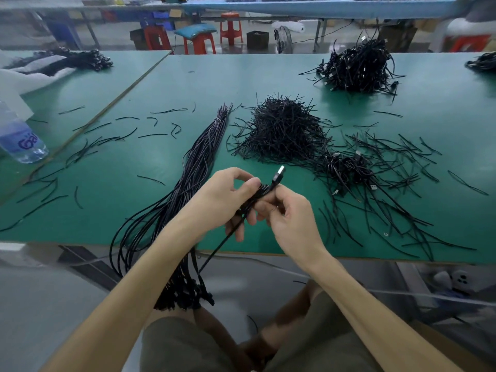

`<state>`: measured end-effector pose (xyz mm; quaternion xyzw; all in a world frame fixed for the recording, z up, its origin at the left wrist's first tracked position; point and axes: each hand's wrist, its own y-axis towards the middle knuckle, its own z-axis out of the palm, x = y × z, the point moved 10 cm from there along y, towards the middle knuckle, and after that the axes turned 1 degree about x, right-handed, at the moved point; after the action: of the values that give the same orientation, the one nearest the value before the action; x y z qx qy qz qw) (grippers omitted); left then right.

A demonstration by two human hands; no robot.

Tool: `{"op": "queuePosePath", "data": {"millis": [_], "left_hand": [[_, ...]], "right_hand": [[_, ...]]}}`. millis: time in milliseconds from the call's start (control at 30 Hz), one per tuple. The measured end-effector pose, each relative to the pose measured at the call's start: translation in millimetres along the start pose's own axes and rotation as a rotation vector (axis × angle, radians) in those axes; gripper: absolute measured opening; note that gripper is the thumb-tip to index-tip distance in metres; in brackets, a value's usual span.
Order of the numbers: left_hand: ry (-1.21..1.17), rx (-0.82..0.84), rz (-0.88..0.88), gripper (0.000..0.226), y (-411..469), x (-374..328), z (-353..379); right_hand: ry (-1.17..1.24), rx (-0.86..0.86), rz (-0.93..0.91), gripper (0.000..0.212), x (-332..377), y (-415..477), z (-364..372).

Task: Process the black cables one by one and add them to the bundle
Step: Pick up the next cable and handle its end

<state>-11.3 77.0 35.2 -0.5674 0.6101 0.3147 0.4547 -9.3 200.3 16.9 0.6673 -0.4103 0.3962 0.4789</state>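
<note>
Cable in hand: one black cable (264, 189), wound into a small hank, is being held just above the near edge of the bench (241, 76), between both hands. Its USB plug (279, 174) is sticking up past the fingers, and a loose tail is trailing down off the edge.

Left hand (228, 200): the grip is wrapping the hank, thumb and fingers curled over it. Right hand (290, 218): the grip is pinching the same hank from the other side, near the plug end. Whether a tie is on the hank, cannot tell.

Progress (judgement): the bundle (193, 167) of straightened cables is lying just left of the hands, banded near its far end, with its near ends hanging over the bench edge. It is already thick, so many cables appear done. A small cluster of coiled cables (349, 167) is waiting just right of the hands, and a larger heap (359, 68) is sitting far right. Much seems to be remaining. The pile of black ties (281, 130) behind the hands is probably discards.

Room: the hands are working right at the front edge. Bare surface between the bundle and the tie pile is narrow; more is opening left of the bundle. A water bottle (18, 140) is lying well apart at the left. The trailing tail may snag the hanging ends.
</note>
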Motion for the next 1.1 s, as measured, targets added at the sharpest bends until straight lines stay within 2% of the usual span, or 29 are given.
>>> {"op": "queuePosePath", "data": {"millis": [100,300,367,467,567,633,700,767,833,933,1000,1100], "left_hand": [[-0.194,0.093,-0.005,0.027,-6,2,7],[-0.403,0.304,0.104,0.039,-5,3,18],[-0.436,0.334,0.170,0.039,4,4,18],[-0.349,0.232,0.196,0.037,30,17,16],[0.034,-0.007,0.260,0.030,55,22,2],[0.281,-0.111,0.305,0.023,64,22,-4],[0.357,-0.150,0.356,0.016,67,19,-4],[0.465,-0.172,0.375,0.023,70,15,-1],[0.583,-0.209,0.340,0.035,74,13,2],[0.601,-0.254,0.218,0.043,82,16,1],[0.559,-0.255,0.130,0.040,87,20,1],[0.200,-0.119,-0.011,0.029,93,30,6]], "right_hand": [[-0.016,-0.040,-0.028,0.032,0,2,-4],[-0.064,-0.052,-0.015,0.027,-6,17,-12],[0.061,-0.072,0.024,0.024,-14,29,-15],[0.033,-0.085,0.062,0.021,-25,45,-13],[-0.032,-0.110,0.112,0.025,-45,54,-13],[0.053,-0.143,0.131,0.026,-51,55,-14],[0.047,-0.142,0.128,0.034,-53,56,-14],[-0.033,-0.121,0.118,0.045,-56,54,-16],[-0.106,-0.123,0.116,0.043,-58,54,-20],[-0.076,-0.140,0.123,0.032,-60,55,-24],[-0.037,-0.147,0.093,0.034,-57,56,-24],[-0.049,-0.125,0.031,0.033,-50,56,-19]]}}
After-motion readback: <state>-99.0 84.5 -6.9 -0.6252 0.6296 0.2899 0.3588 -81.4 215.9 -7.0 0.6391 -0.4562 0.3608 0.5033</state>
